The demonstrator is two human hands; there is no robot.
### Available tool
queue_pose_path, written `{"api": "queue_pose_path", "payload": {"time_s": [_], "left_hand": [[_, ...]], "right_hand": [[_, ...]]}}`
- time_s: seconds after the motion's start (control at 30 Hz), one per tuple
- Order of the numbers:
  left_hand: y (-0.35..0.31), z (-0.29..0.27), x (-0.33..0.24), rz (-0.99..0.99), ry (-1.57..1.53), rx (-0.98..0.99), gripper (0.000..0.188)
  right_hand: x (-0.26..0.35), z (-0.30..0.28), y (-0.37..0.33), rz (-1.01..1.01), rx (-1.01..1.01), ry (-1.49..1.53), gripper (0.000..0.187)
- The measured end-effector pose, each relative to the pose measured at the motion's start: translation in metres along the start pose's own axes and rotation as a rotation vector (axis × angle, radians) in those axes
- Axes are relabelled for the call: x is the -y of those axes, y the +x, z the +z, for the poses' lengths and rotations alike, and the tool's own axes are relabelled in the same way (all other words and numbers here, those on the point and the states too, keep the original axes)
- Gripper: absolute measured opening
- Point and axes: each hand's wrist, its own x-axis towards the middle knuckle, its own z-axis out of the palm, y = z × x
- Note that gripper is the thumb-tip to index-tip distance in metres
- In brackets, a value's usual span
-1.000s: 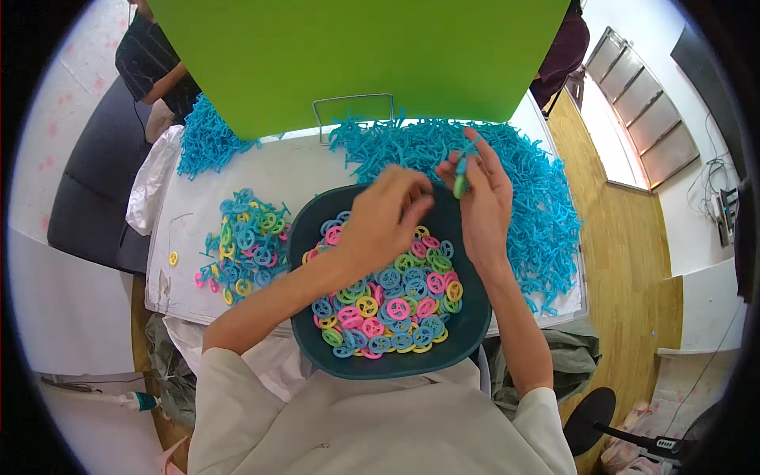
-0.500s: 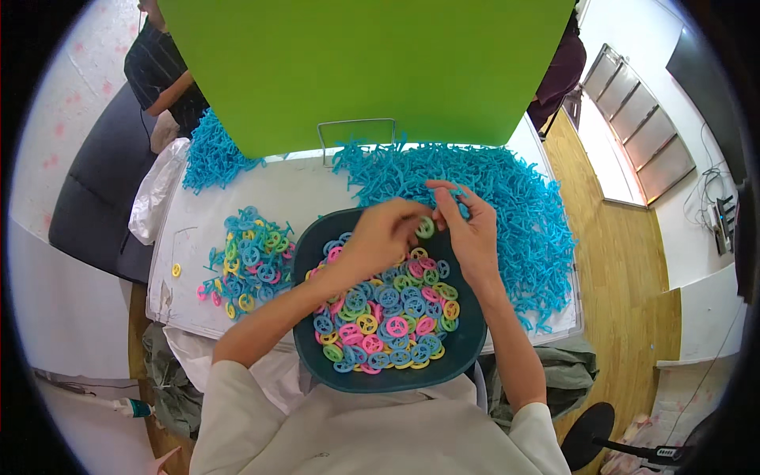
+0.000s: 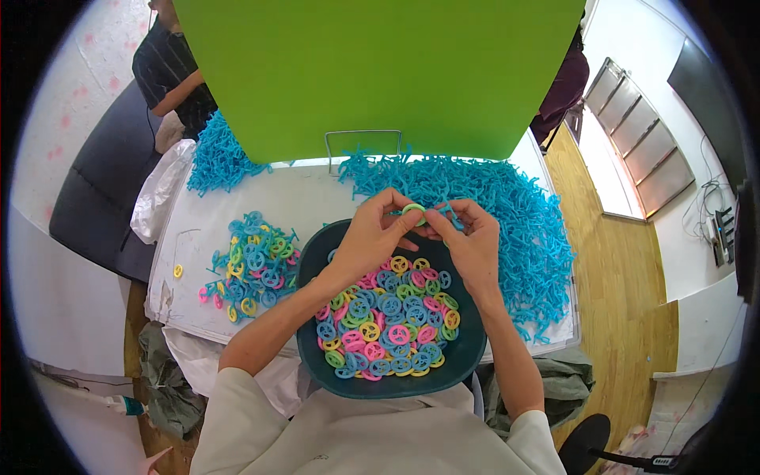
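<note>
Between the thumb and fingers of my left hand is a light green plastic wheel-shaped ring, held up at the far rim of the basin. Close against it, my right hand pinches a blue plastic stem. The fingertips nearly meet, and whether ring and stem are joined is hidden by them. Below both hands sits a dark green basin, filled with spoked rings in pink, blue, yellow and green. A big heap of blue stems lies right beyond my right hand.
A pile of rings with blue stems lies left on the white table, beside a lone yellow ring. Behind stands a green panel with a wire stand. Another blue heap lies by a person.
My left hand has brought the green ring up, gripping it by thumb and fingers against the right fingertips. My right hand has turned inward with the blue stem. The view has shifted slightly.
</note>
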Motion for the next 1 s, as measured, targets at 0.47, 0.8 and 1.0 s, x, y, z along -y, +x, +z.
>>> {"api": "queue_pose_path", "payload": {"time_s": [0.47,0.8,1.0], "left_hand": [[0.002,-0.002,0.014,0.118,0.064,-0.042,0.005],[0.001,-0.008,0.007,0.14,0.209,-0.149,0.012],[0.002,-0.003,0.007,0.14,0.039,-0.064,0.025]], "right_hand": [[0.008,0.002,-0.001,0.012,0.132,-0.149,0.036],[0.004,0.001,-0.002,-0.377,0.07,-0.598,0.019],[0.0,0.001,-0.004,-0.286,-0.017,-0.463,0.016]]}}
